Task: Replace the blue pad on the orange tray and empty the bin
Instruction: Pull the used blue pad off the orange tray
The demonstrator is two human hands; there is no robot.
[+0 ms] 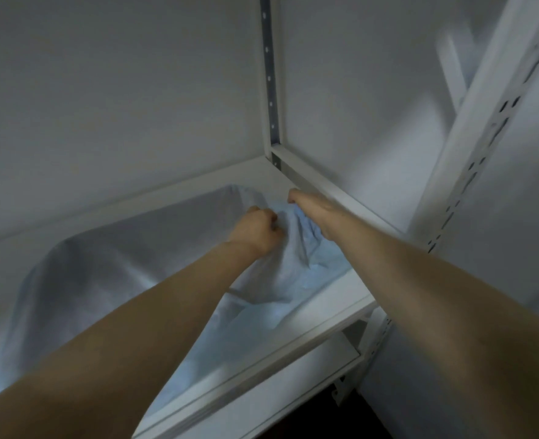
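Both bare arms stretch forward onto a white metal shelf (341,296), and the blue pad (293,270) lies across it under and between them. The left hand (258,231) is balled into a tight fist, knuckles up, with a bunch of the pad's thin pale-blue material caught inside its curled fingers. Just to its right, close but not touching, the right hand (309,213) reaches a little farther in. Its back faces up and its fingers bend down over the raised fold of the pad, gripping it; the fingertips themselves are buried in the material and cannot be seen.

Between the two hands the pad is pulled up into a crumpled ridge. From there it spreads out to the left of the left hand and back toward the person, lying loose and wrinkled under the left forearm and running out of view at the lower left edge. The part beneath the right wrist shows a brighter blue.

Beyond the right hand stands the shelf's rear corner post (269,74) — grey, with a row of small holes. To the right of the right forearm rises a white slotted upright (483,153). Below the forearms sits a lower shelf (293,391) of the same rack. A plain grey-white wall (103,90) fills the space past both hands.
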